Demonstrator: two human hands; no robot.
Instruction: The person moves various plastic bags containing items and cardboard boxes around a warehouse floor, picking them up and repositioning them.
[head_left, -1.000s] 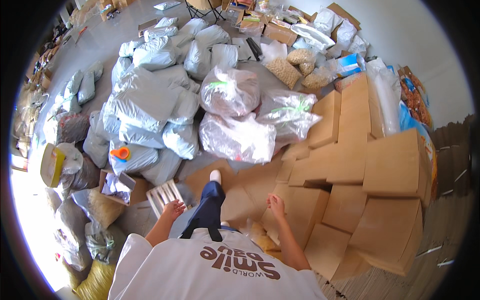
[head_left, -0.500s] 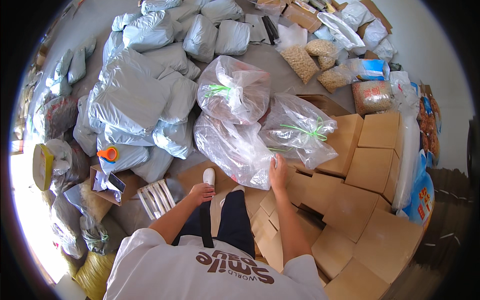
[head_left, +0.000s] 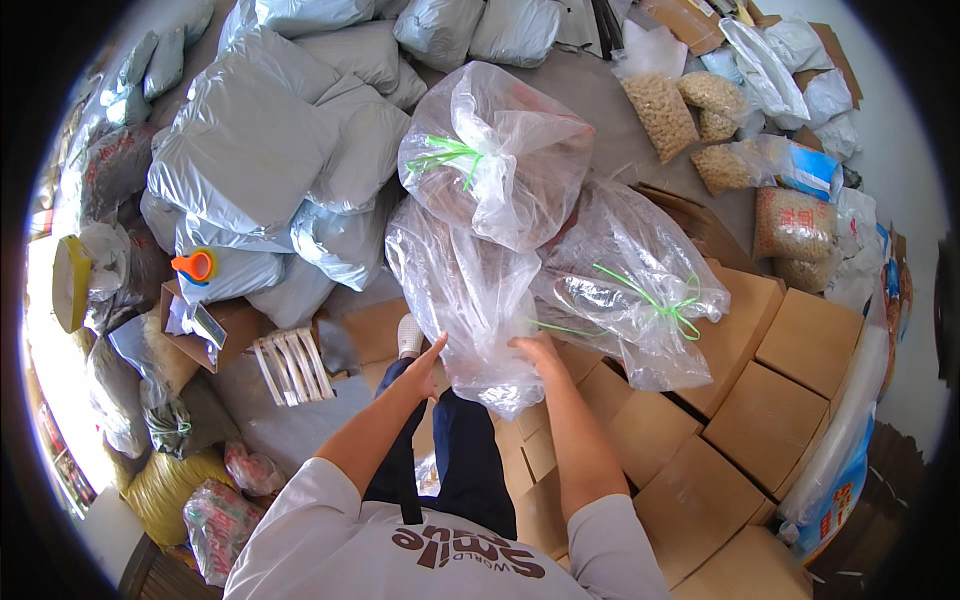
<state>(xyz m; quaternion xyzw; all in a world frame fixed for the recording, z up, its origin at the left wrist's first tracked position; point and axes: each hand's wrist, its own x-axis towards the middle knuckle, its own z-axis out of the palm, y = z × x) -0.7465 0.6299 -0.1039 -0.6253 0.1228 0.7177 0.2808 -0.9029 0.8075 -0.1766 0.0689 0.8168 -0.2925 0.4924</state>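
In front of me a large clear plastic bag (head_left: 465, 300) hangs with its loose open end toward me. My right hand (head_left: 537, 352) grips its right edge, fingers closed on the film. My left hand (head_left: 425, 375) is beside the bag's left edge, fingers stretched out and apart; whether they touch the film is hard to tell. Behind lies a full clear bag (head_left: 535, 130) knotted with a green tie (head_left: 445, 155). To the right rests another clear bag (head_left: 640, 290) with its own green tie (head_left: 668, 308). A green strand shows near my right hand.
Grey parcel bags (head_left: 240, 140) are piled at the left. Closed cardboard boxes (head_left: 700, 460) cover the right side, close to my right arm. Bags of tan pellets (head_left: 662, 112) lie at the far right. A small white slatted stool (head_left: 292, 368) and an orange tape dispenser (head_left: 195, 266) are left.
My left hand has risen from my leg toward the bag's left edge and its fingers have spread. My right hand keeps its hold on the bag. The view has shifted.
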